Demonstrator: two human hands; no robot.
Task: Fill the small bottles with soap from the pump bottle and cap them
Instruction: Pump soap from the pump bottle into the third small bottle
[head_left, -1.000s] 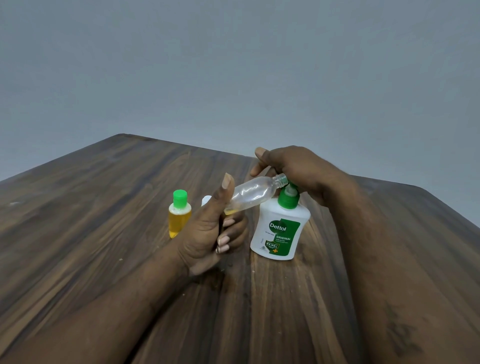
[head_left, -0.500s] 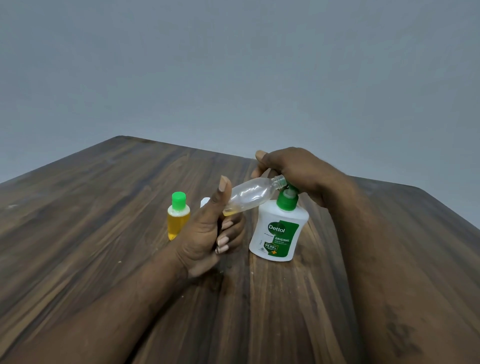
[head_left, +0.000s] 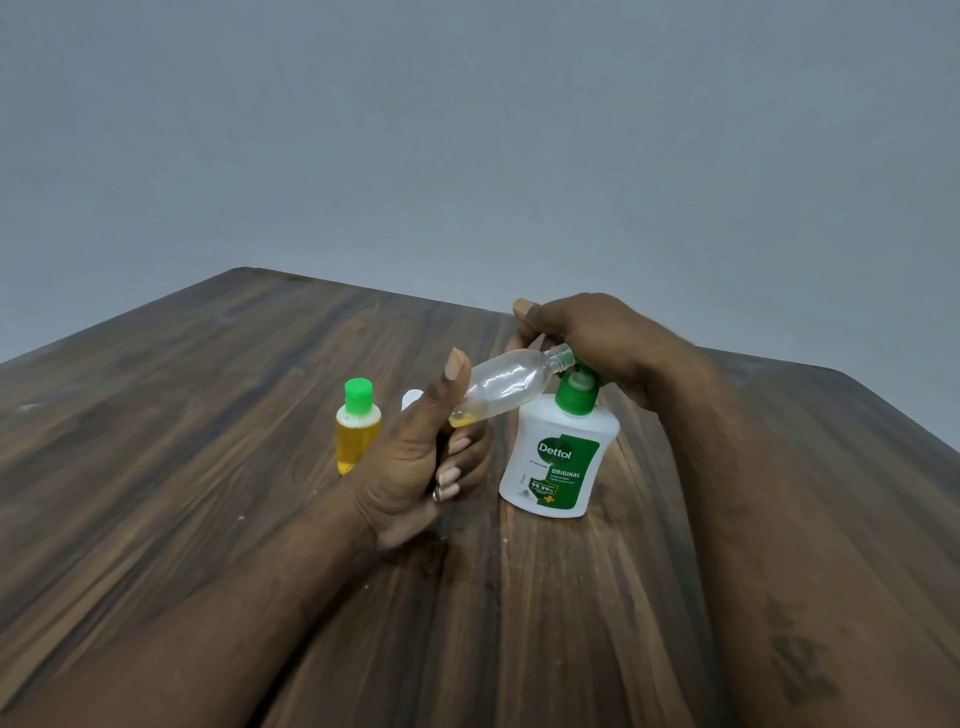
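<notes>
My left hand (head_left: 423, 457) grips a small clear bottle (head_left: 506, 383) by its base, tilted so its open neck points right toward the pump spout. A little yellow soap sits at the bottle's lower end. My right hand (head_left: 597, 343) lies over the green pump head of the white Dettol pump bottle (head_left: 558, 462), which stands upright on the wooden table (head_left: 208, 415). To the left stands a second small bottle (head_left: 357, 428), full of yellow soap and closed with a green cap. Something small and white (head_left: 412, 399) peeks out behind my left thumb; I cannot tell what it is.
A plain grey wall rises behind the table's far edge. The table's far corner (head_left: 244, 270) is at upper left. Both of my forearms stretch across the near half of the tabletop.
The scene sits slightly lower in the view. Both hands keep their hold, with the clear bottle's neck still at the pump spout.
</notes>
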